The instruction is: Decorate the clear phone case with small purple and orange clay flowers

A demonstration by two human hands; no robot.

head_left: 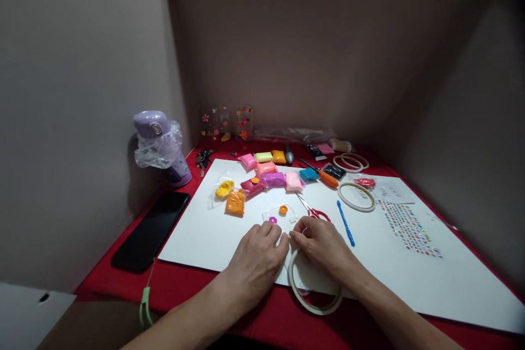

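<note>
My left hand rests at the near edge of the white board, its fingers bent together. Beside it, my right hand pinches with thumb and forefinger, the fingertips of both hands nearly meeting. What either hand holds is too small to make out. Just beyond the fingers lies a clear case with an orange piece and a magenta ring on it. A roll of tape lies partly under my right hand. Red-handled scissors lie right behind that hand.
Several colored clay packets lie at the board's back. A blue tool, another tape roll and a gem sheet are on the right. A black phone and a purple bottle stand or lie left.
</note>
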